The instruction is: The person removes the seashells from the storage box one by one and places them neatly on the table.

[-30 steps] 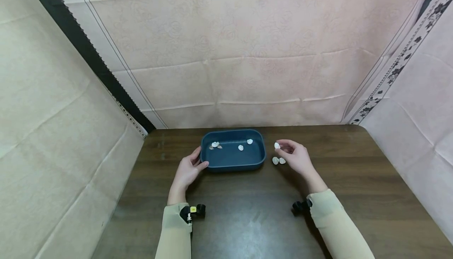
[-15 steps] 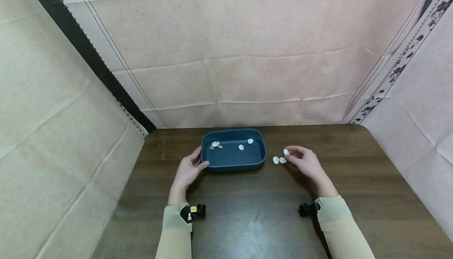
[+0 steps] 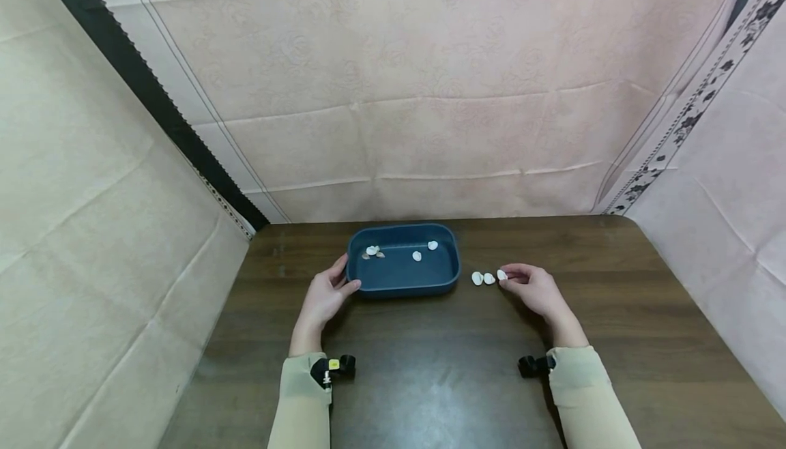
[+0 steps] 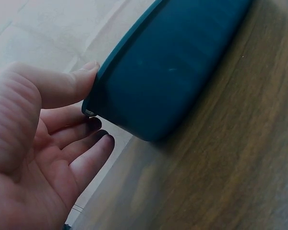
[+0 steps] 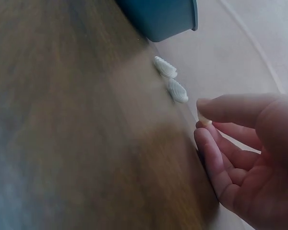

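Observation:
A blue rectangular tray [image 3: 405, 273] stands on the table with several small shells in it, among them a white shell [image 3: 417, 256] near its middle. The left hand [image 3: 325, 299] holds the tray's left end, thumb on the rim, as the left wrist view [image 4: 120, 81] of the tray also shows. Right of the tray, two white shells lie side by side, the left shell [image 3: 477, 278] and the right shell [image 3: 488, 278]. The right hand [image 3: 540, 292] pinches another white shell [image 3: 501, 275] between thumb and fingers, just right of those two, low over or on the table; contact cannot be told.
The brown wooden table [image 3: 417, 367] runs under everything. Light patterned cloth [image 3: 430, 94] hangs behind its far edge, with more cloth at the left and right sides. A dark camera is strapped at each wrist, over or beside the sleeves.
The right hand with its shell has moved right and toward the person, from above the two shells on the table to a place beside them. The left hand stays on the tray.

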The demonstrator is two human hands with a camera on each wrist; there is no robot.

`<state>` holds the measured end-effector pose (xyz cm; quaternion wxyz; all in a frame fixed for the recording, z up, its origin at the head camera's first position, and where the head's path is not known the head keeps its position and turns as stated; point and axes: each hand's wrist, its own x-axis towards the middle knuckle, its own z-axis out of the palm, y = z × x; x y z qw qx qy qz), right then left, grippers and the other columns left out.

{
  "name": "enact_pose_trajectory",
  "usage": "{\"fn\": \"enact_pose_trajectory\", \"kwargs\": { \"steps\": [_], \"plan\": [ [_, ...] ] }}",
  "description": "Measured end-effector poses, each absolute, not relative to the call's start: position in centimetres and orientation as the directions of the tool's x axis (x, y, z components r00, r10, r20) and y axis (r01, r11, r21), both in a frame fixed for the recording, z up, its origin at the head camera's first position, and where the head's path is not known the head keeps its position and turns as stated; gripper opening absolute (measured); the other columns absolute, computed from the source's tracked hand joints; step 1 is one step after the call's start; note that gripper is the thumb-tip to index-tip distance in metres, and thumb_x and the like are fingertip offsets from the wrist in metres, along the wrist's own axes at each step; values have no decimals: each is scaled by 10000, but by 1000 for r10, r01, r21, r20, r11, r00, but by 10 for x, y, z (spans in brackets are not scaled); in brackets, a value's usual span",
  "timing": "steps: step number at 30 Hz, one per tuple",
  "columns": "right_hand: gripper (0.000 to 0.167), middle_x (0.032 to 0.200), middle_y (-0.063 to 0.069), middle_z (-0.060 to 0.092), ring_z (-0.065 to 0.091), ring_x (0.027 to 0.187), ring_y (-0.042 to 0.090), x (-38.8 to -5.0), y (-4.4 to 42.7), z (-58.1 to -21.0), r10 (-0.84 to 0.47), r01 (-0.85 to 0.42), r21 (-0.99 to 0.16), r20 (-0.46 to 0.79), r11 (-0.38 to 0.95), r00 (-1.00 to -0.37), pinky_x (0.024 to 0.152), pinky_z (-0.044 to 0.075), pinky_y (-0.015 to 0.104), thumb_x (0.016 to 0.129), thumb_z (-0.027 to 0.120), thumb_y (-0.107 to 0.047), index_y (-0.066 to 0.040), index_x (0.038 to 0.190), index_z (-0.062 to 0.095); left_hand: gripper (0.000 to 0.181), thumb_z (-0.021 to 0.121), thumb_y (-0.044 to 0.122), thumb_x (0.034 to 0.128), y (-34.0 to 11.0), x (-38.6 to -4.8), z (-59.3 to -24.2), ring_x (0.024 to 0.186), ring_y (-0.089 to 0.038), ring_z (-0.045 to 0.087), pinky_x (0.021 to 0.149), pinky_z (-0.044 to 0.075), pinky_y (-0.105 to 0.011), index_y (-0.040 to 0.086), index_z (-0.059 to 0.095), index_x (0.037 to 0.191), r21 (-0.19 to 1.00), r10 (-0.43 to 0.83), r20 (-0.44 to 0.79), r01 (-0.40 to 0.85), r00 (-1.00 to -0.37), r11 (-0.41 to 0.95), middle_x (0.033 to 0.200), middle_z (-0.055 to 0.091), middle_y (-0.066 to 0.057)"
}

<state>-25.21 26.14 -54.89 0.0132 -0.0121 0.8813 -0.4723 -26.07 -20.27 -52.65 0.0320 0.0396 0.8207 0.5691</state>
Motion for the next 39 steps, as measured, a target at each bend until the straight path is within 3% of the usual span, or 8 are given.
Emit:
{"fn": "enact_pose_trajectory", "kwargs": {
  "steps": [13, 22, 39],
  "plan": [
    [321, 1117, 111, 769, 710, 1026, 266, -254, 259, -547, -18, 15, -793, -33, 609, -999, 839, 572, 359, 999, 777, -189, -24, 1273, 748, 713, 741, 86, 1022, -204, -259, -527, 1506, -329, 440, 1196, 406, -448, 51, 398, 1646, 938, 98, -2, 32, -995, 344, 1699, 364, -147],
    [302, 1054, 91, 766, 694, 970, 238, -253, 255, -549, -1, 31, -779, -40, 627, -999, 801, 552, 333, 985, 798, -191, -32, 1240, 763, 715, 744, 88, 1020, -204, -260, -528, 1511, -331, 434, 1199, 404, -458, 49, 398, 1645, 937, 103, 4, 40, -995, 347, 1702, 357, -150],
    [353, 1112, 121, 761, 699, 1022, 259, -252, 254, -551, 3, 30, -784, -35, 620, -999, 844, 551, 358, 987, 799, -172, -18, 1299, 737, 709, 743, 84, 1017, -204, -261, -527, 1503, -332, 442, 1196, 406, -451, 37, 403, 1638, 940, 110, 1, 38, -994, 339, 1696, 366, -149]
  ]
}}
